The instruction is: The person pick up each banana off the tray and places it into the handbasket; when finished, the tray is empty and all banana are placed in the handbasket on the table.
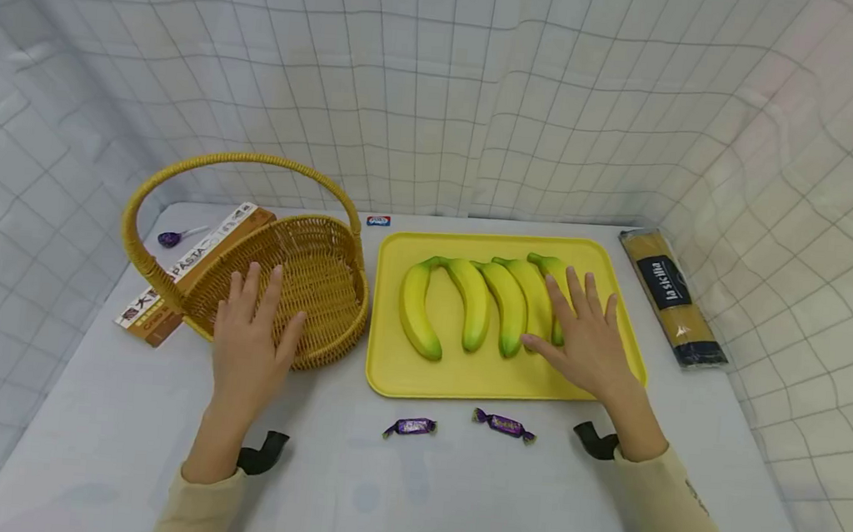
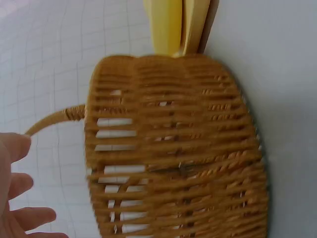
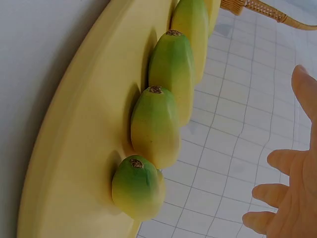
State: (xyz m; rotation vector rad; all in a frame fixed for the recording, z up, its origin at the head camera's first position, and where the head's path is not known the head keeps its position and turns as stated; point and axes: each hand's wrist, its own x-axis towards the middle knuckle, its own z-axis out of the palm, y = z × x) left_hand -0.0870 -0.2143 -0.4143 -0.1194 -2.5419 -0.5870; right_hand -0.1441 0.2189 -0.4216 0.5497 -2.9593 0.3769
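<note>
My left hand [image 1: 250, 352] hovers over the front edge of a wicker basket [image 1: 345, 339], fingers spread and holding nothing. The basket, with its tall arched handle [image 1: 247, 158], has nothing inside. In the left wrist view the woven side of the basket [image 2: 173, 139] faces the camera, and the fingers [image 2: 29, 218] are apart from it. My right hand [image 1: 589, 346] is spread above the right end of a yellow tray [image 1: 395, 380]. Several bananas [image 1: 476, 303] lie in a row on that tray; the hand partly hides the rightmost one. In the right wrist view the bananas [image 3: 156, 124] and fingers [image 3: 277, 193] stand apart.
Behind the basket lie a pasta box [image 1: 159, 320] and a purple lollipop [image 1: 169, 239]. A pasta packet [image 1: 668, 293] is right of the tray. Two purple wrapped candies [image 1: 414, 426] lie in front. A small blue-red packet [image 1: 378, 221] sits at the back, near the gridded curtain [image 1: 440, 92].
</note>
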